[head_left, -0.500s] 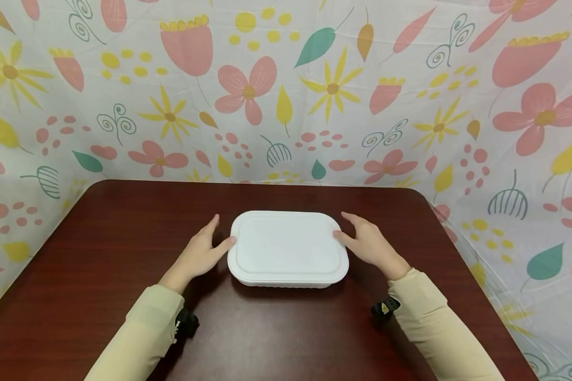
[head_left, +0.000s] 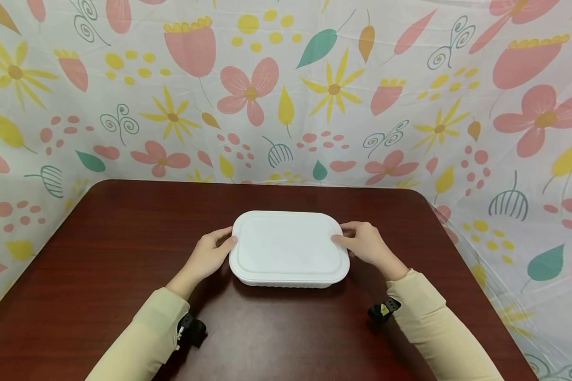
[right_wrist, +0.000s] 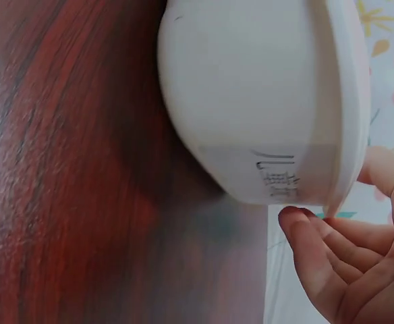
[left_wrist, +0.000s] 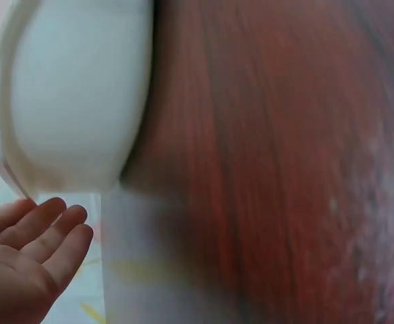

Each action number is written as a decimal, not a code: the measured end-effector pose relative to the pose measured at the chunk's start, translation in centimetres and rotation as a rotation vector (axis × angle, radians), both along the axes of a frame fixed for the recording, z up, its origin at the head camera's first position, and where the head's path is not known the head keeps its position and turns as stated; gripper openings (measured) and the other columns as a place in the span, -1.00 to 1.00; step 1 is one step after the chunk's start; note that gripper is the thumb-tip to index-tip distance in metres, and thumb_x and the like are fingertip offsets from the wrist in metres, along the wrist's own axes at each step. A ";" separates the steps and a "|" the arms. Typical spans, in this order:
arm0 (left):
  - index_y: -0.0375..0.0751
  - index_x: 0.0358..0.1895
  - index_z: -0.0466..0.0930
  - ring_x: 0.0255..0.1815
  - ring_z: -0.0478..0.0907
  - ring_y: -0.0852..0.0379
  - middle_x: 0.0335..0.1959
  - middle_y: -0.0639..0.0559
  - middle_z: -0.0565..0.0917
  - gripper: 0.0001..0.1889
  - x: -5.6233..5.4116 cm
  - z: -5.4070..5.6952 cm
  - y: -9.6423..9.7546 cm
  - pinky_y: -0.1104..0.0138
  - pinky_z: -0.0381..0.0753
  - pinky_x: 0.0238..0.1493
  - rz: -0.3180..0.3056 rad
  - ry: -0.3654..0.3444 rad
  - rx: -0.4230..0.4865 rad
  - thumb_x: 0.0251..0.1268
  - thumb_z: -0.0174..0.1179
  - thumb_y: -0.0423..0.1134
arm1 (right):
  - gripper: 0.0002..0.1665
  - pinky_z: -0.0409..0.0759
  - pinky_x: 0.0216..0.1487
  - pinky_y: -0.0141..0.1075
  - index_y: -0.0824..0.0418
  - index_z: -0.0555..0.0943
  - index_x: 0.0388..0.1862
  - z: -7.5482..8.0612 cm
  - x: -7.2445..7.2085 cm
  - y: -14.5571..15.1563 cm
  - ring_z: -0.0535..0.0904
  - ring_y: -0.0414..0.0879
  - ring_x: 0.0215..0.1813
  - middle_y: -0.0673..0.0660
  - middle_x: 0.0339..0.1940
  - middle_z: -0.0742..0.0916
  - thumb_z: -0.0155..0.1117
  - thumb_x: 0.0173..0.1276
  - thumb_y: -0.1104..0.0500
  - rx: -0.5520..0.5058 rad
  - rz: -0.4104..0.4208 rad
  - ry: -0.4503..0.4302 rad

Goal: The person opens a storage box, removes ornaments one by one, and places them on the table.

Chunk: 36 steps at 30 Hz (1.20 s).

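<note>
Your left hand point(head_left: 206, 258) and right hand point(head_left: 368, 245) pinch opposite ends of the white lidded container point(head_left: 288, 247), mid-frame on the desk point(head_left: 286, 333); its long axis runs left to right between your fingers.

you wear beige sleeves point(head_left: 140, 333), lower left and lower right, with black wrist devices point(head_left: 196, 331), the right one bearing a yellow mark point(head_left: 384, 309).

Head view bright w/ soft glare on tbl point(head_left: 267, 330); L wrist view blurry.
</note>
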<state>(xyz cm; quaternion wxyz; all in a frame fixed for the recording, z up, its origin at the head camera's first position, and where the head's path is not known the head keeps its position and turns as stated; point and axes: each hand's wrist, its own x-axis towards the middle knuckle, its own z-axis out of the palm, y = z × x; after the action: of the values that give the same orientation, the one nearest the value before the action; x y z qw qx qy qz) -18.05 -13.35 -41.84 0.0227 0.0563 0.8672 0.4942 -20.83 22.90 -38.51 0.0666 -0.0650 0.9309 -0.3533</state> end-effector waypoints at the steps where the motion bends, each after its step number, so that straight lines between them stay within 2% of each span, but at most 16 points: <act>1: -0.36 0.31 0.34 0.29 0.39 -0.10 0.29 -0.26 0.43 -0.50 0.0 0.1 0.1 0.05 0.42 0.27 0.003 -0.007 0.010 0.42 0.02 -0.15 | -0.38 0.70 -0.40 -0.17 0.43 0.48 0.18 0.1 0.0 0.0 0.67 -0.10 -0.42 0.34 -0.16 0.73 0.31 0.26 0.05 -0.023 -0.010 -0.018; 4: -0.38 0.33 0.31 0.33 0.34 -0.08 0.32 -0.25 0.40 -0.48 0.1 0.6 0.3 0.06 0.39 0.31 -0.001 -0.032 0.033 0.42 0.01 -0.15 | -0.40 0.70 -0.45 -0.14 0.43 0.48 0.17 0.4 0.1 -0.2 0.66 -0.13 -0.48 0.35 -0.18 0.73 0.31 0.26 0.09 -0.059 -0.030 -0.048; 11: -0.39 0.36 0.23 0.32 0.36 -0.06 0.36 -0.24 0.34 -0.44 0.2 1.4 0.8 0.09 0.42 0.28 -0.002 -0.090 0.082 0.42 0.00 -0.14 | -0.45 0.70 -0.45 -0.11 0.44 0.49 0.16 1.1 0.2 -0.6 0.65 -0.11 -0.53 0.37 -0.16 0.72 0.27 0.28 0.14 -0.041 -0.056 -0.057; 22: -0.41 0.36 0.22 0.25 0.43 -0.07 0.35 -0.26 0.35 -0.44 0.3 1.9 0.9 0.11 0.49 0.21 -0.002 -0.097 0.104 0.41 0.01 -0.16 | -0.51 0.69 -0.45 -0.15 0.39 0.52 0.15 1.6 0.4 -1.1 0.65 0.05 -0.56 0.33 -0.13 0.71 0.22 0.32 0.13 0.033 -0.103 -0.081; 27: -0.40 0.36 0.24 0.28 0.40 -0.08 0.35 -0.26 0.35 -0.45 0.4 2.1 1.0 0.10 0.47 0.23 0.003 -0.104 0.103 0.40 0.01 -0.16 | -0.54 0.61 -0.57 -0.27 0.38 0.55 0.13 2.0 0.5 -1.3 0.62 0.11 -0.57 0.28 -0.24 0.74 0.20 0.32 0.15 0.081 -0.093 -0.057; 30: -0.41 0.35 0.24 0.25 0.43 -0.08 0.34 -0.27 0.36 -0.45 0.4 2.3 1.0 0.10 0.47 0.23 0.007 -0.103 0.098 0.40 0.00 -0.16 | -0.55 0.58 -0.61 -0.32 0.37 0.56 0.11 2.3 0.5 -1.5 0.59 0.06 -0.63 0.24 -0.32 0.75 0.19 0.32 0.15 0.094 -0.087 -0.042; 36: -0.41 0.35 0.26 0.19 0.47 -0.07 0.32 -0.29 0.38 -0.46 0.4 2.4 0.9 0.18 0.52 0.16 0.018 -0.102 0.104 0.41 0.01 -0.16 | -0.54 0.58 -0.59 -0.31 0.38 0.55 0.13 3.0 0.3 -1.6 0.54 -0.09 -0.70 0.24 -0.34 0.75 0.18 0.33 0.14 0.103 -0.086 -0.060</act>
<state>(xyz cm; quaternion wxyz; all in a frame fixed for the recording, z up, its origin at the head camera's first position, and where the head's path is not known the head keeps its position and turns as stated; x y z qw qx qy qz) -17.62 -12.48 -39.49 0.0595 0.0243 0.8384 0.5412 -20.53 21.26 -35.56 0.0826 -0.0108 0.9474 -0.3091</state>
